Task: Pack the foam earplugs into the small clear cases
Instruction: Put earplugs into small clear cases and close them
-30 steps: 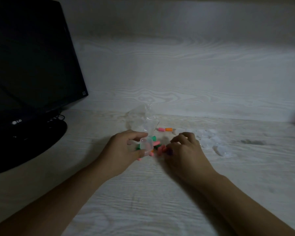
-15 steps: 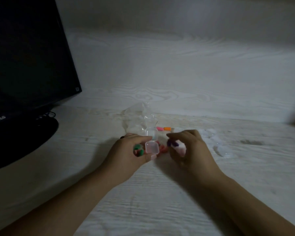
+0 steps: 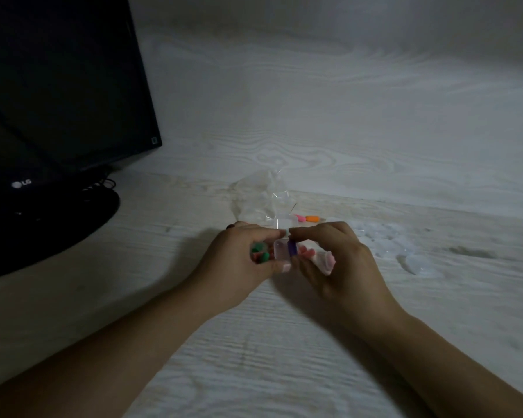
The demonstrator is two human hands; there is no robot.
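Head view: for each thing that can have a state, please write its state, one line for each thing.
small clear case: open, held in the left hand.
purple earplug: pinched by the right hand, at the mouth of the case.
green earplugs: held in the left hand.
orange earplug: loose on the table.
plastic bag: crumpled, on the table.
monitor: screen dark.

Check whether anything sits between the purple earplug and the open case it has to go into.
Nothing visible does. The right hand pinches the purple earplug right at the case, which the left hand holds.
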